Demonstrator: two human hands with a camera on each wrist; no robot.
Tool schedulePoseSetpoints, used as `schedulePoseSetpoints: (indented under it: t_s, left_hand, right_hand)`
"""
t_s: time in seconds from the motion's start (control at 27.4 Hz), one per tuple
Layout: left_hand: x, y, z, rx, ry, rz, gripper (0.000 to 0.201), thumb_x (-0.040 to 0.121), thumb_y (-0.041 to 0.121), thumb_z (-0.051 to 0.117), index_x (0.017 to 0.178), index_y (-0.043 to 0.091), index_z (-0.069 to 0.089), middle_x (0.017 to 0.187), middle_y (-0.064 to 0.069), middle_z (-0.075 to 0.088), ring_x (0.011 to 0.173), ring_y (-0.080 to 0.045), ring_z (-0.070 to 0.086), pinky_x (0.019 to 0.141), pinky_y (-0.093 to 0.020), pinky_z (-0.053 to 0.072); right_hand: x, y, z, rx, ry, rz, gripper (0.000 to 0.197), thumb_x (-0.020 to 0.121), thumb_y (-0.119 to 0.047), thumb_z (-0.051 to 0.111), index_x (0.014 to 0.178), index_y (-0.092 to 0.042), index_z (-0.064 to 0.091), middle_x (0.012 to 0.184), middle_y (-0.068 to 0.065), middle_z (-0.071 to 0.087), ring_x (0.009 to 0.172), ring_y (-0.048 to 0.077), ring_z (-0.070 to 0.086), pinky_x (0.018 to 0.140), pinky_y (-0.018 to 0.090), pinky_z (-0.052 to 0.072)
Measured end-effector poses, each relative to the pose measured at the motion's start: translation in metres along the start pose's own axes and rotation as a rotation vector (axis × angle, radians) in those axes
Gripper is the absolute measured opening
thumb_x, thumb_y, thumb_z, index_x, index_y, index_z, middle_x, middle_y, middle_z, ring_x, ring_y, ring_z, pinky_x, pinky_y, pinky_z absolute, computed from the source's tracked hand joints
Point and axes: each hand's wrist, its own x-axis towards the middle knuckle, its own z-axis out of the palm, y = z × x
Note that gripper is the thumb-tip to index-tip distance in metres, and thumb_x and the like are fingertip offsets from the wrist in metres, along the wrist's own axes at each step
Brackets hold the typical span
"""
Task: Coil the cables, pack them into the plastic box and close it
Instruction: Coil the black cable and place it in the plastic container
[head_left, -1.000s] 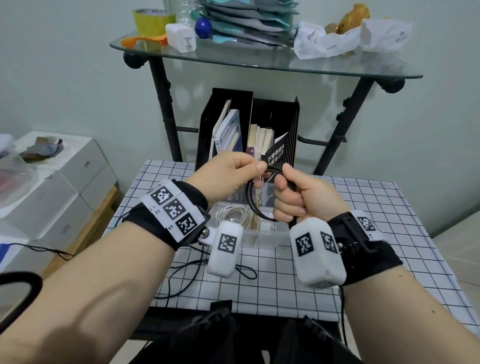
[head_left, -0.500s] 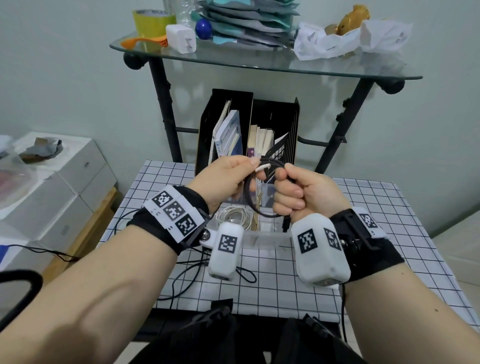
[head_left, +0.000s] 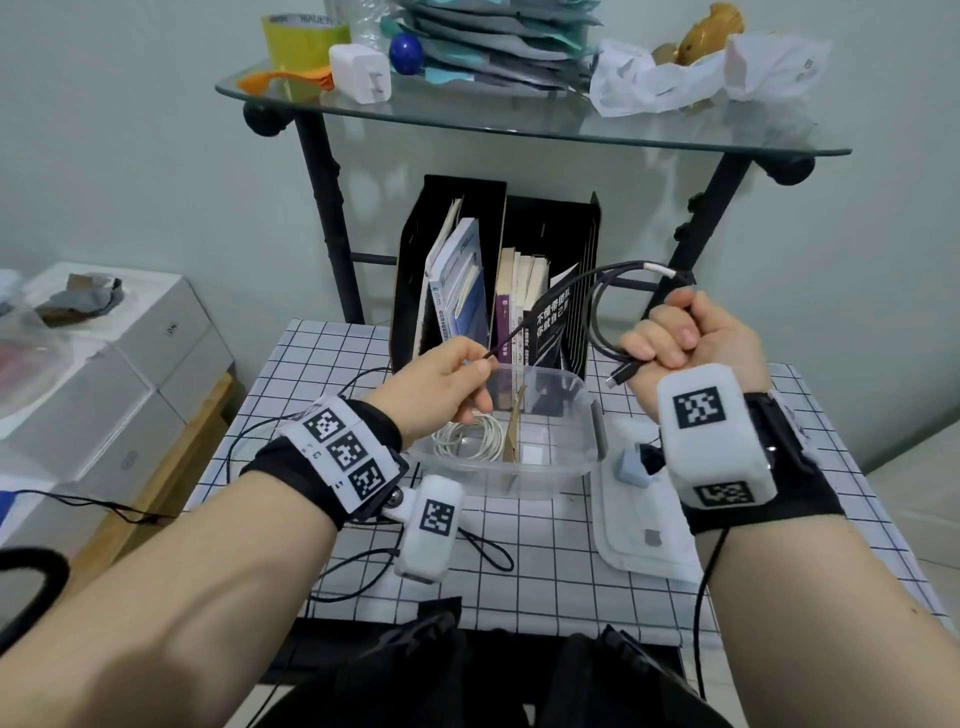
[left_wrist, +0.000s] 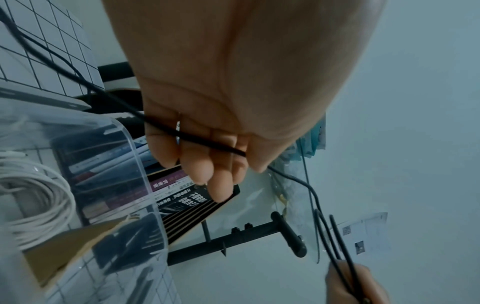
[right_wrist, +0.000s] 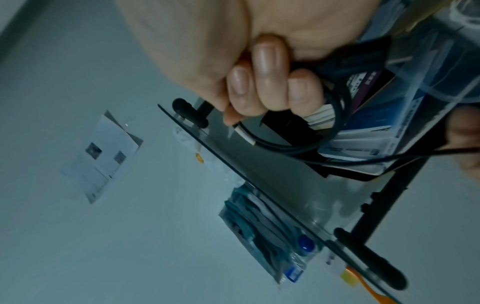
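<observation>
A black cable (head_left: 597, 306) stretches between my two hands above the clear plastic box (head_left: 587, 447). My right hand (head_left: 675, 332) grips its coiled loops in a fist, a plug end poking out below the fist and a white-sleeved end above. My left hand (head_left: 457, 374) pinches the loose run of the black cable (left_wrist: 202, 142) between thumb and fingers. The same coil (right_wrist: 324, 131) shows under my right hand's fingers (right_wrist: 262, 61) in the right wrist view. A coiled white cable (head_left: 467, 439) lies in the box's left half; its lid (head_left: 639, 540) lies flat to the right.
A black file holder (head_left: 550, 228) with books stands just behind the box. A glass shelf (head_left: 519, 124) on black legs hangs over the table's far side. Thin black wires (head_left: 363, 571) trail over the checked tablecloth near the front left. White boxes (head_left: 104, 374) stand to the left.
My hands were close together over the box working on the coil. They have pulled apart: the right hand moved right with the coil, the left drew a length of cable out leftward.
</observation>
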Motion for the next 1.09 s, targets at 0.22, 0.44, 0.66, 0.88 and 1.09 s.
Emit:
schedulePoseSetpoints:
  t_s: [0.22,0.44,0.66,0.88,1.09]
  left_hand:
    - [0.002,0.002,-0.001,0.107,0.008,0.023,0.010,0.095,0.016,0.051,0.086,0.020,0.053,0.074,0.001,0.065,0.058,-0.012,0.057,0.063,-0.028,0.048]
    - [0.002,0.016,0.004,0.206,-0.105,0.065,0.004,0.087,0.016,0.066,0.083,0.018,0.067,0.070,0.006,0.067,0.060,-0.010,0.060,0.065,-0.025,0.055]
    - [0.003,0.032,0.013,0.328,-0.175,0.111,0.007,0.090,0.019,0.063,0.085,0.021,0.067,0.072,0.007,0.068,0.055,-0.005,0.059,0.064,-0.020,0.053]
    - [0.009,0.025,0.010,0.408,-0.039,0.048,0.013,0.095,0.021,0.051,0.086,0.017,0.060,0.078,0.008,0.061,0.065,-0.010,0.053,0.063,-0.024,0.049]
    - [0.009,0.012,0.006,0.493,-0.063,-0.054,0.012,0.094,0.021,0.051,0.086,0.016,0.059,0.080,0.005,0.062,0.076,-0.013,0.058,0.069,-0.025,0.047]
  right_hand:
    - [0.002,-0.001,0.001,0.088,0.121,-0.096,0.034,0.100,-0.018,0.036,0.068,-0.015,0.048,0.044,-0.005,0.025,0.033,0.011,0.018,0.040,0.021,0.025]
    - [0.008,0.012,0.002,-0.032,0.095,-0.146,0.034,0.102,-0.019,0.030,0.075,-0.015,0.050,0.047,-0.004,0.031,0.037,0.013,0.024,0.053,0.026,0.031]
    - [0.008,0.026,0.005,-0.081,0.015,-0.146,0.026,0.100,-0.016,0.034,0.082,-0.012,0.053,0.050,-0.004,0.035,0.041,0.012,0.029,0.057,0.027,0.035]
    - [0.006,0.017,0.005,-0.103,0.054,-0.054,0.029,0.099,-0.017,0.033,0.077,-0.013,0.051,0.043,-0.005,0.028,0.034,0.011,0.021,0.046,0.022,0.029]
    - [0.001,0.008,0.008,0.144,-0.035,0.018,0.034,0.098,-0.017,0.034,0.068,-0.013,0.051,0.040,-0.007,0.026,0.030,0.009,0.019,0.038,0.019,0.024]
